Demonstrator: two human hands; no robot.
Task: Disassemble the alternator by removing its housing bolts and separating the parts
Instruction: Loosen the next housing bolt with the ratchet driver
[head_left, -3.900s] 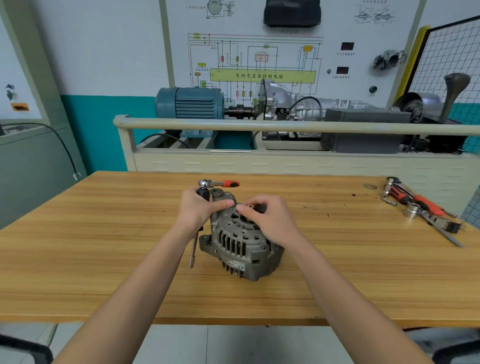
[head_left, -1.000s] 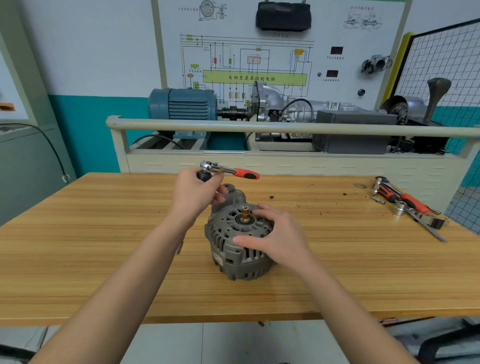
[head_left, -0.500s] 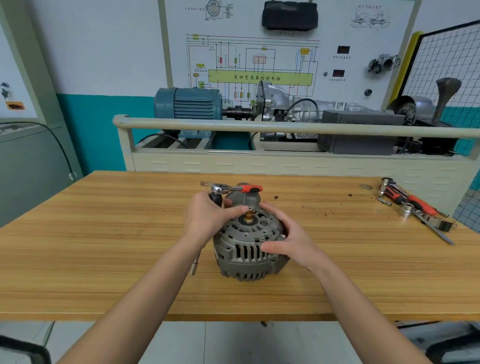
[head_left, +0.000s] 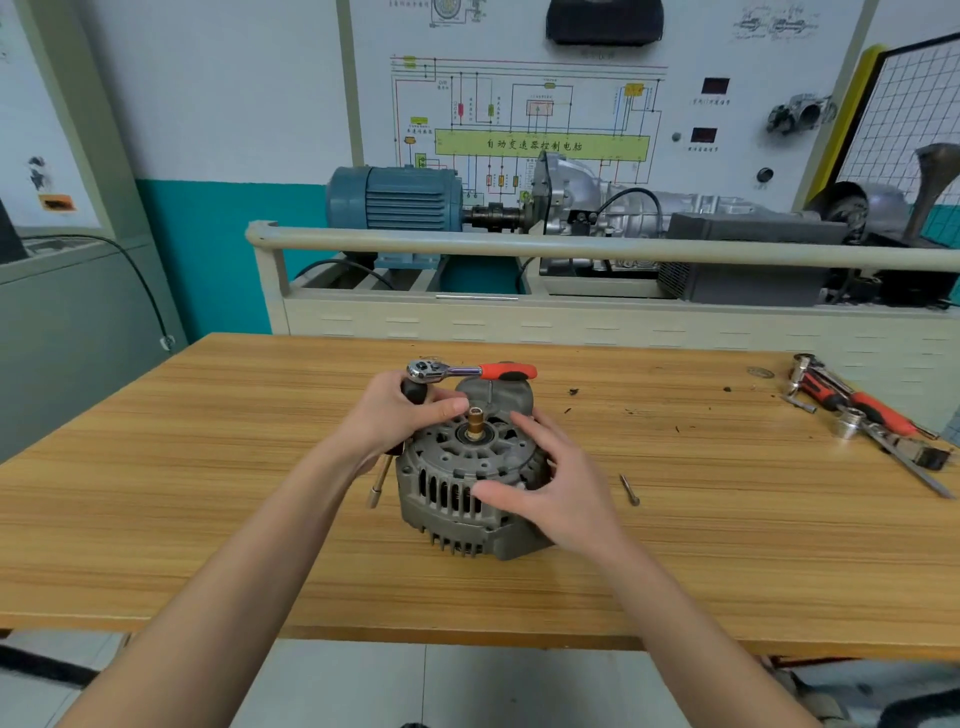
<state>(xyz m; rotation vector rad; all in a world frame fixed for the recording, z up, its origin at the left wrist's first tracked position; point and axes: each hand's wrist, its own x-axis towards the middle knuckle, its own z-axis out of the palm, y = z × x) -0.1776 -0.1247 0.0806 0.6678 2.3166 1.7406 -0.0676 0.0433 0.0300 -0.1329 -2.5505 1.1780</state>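
Note:
The grey alternator stands on the wooden table with its brass shaft end pointing up. My left hand grips a black-handled driver whose shaft points down along the alternator's left side, and its thumb rests on the top face. My right hand grips the housing's right side, thumb on the front ribs and fingers over the rim. One loose long bolt lies on the table just right of that hand.
A red-handled ratchet lies right behind the alternator. More wrenches and sockets lie at the table's right end. Small dark debris dots the table behind. A training rig with a rail stands beyond the far edge.
My left hand came down with the driver from near the ratchet onto the alternator. My right hand slid round the housing's right side. A loose bolt now shows beside it.

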